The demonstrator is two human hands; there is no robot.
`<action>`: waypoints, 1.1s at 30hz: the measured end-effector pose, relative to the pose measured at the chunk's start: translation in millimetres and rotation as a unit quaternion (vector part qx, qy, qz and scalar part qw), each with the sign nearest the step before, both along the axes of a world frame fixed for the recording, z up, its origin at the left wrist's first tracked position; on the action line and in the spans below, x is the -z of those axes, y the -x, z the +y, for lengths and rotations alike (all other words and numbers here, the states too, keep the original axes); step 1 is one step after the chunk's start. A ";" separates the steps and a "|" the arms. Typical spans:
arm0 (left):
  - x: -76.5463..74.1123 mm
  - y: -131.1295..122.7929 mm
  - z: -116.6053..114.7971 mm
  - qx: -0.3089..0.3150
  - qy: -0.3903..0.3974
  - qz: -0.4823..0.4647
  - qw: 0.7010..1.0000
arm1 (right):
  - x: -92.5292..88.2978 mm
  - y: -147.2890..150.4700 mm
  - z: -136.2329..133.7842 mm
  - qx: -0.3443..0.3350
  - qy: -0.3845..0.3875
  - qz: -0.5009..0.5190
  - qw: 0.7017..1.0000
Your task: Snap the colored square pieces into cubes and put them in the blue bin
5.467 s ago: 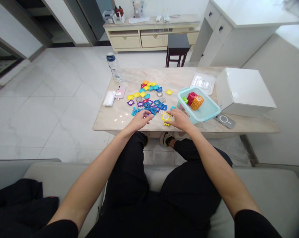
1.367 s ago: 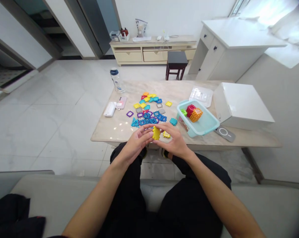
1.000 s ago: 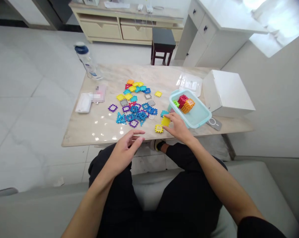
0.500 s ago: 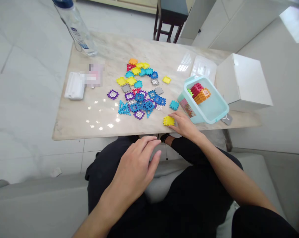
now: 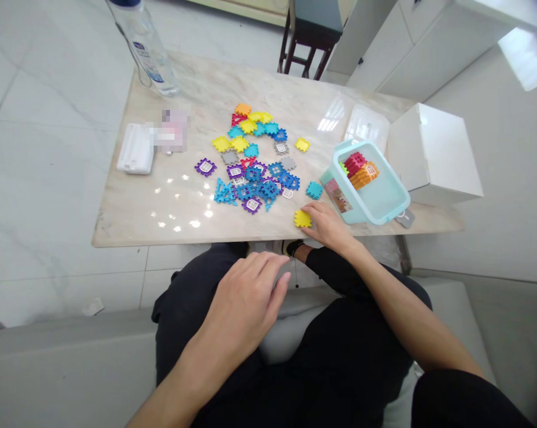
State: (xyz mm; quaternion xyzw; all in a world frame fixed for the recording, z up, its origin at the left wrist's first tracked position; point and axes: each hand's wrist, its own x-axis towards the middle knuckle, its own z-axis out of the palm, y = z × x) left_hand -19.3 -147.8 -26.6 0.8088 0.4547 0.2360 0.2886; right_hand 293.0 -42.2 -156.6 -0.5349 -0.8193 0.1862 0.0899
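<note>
My right hand (image 5: 327,227) pinches a small stack of yellow interlocking building tiles (image 5: 302,219) at the table's near edge, thumb on the near side and fingers behind. A single teal tile (image 5: 313,190) lies just beyond it. My left hand (image 5: 249,292) hovers over my lap, holding nothing, with its thumb apart from slightly bent fingers. Left of the yellow stack spreads a loose pile of tiles, including blue ones (image 5: 267,189), purple ones (image 5: 205,167) and yellow ones (image 5: 239,144). A light-blue tub (image 5: 370,209) to the right holds red tiles (image 5: 354,163) and orange tiles (image 5: 365,175).
Behind the tub are a clear plastic lid (image 5: 367,123) and a white box (image 5: 447,156). A water bottle (image 5: 150,56) stands at the table's far left corner, with a white packet (image 5: 135,148) nearer. A dark stool (image 5: 315,30) is beyond the marble-look table (image 5: 148,223).
The yellow tiles under my right hand now look more squarely lined up. My left hand stays nearly in place. The view has shifted slightly.
</note>
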 end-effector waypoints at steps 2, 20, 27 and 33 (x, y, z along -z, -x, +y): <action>0.4 0.1 -0.1 0.003 -0.004 0.003 1.000 | 1.1 0.0 0.3 0.001 0.000 -0.008 1.000; 5.6 -10.7 5.7 -0.035 0.061 -0.023 0.997 | 0.3 13.7 11.3 0.034 0.027 -0.028 0.999; 1.6 -19.1 15.3 -0.170 0.125 -0.160 0.964 | -47.7 16.8 -7.1 0.049 0.034 0.287 0.956; -7.0 -34.5 22.9 -0.102 0.399 -0.427 0.805 | -104.8 40.6 -48.3 -0.075 -0.033 0.432 0.898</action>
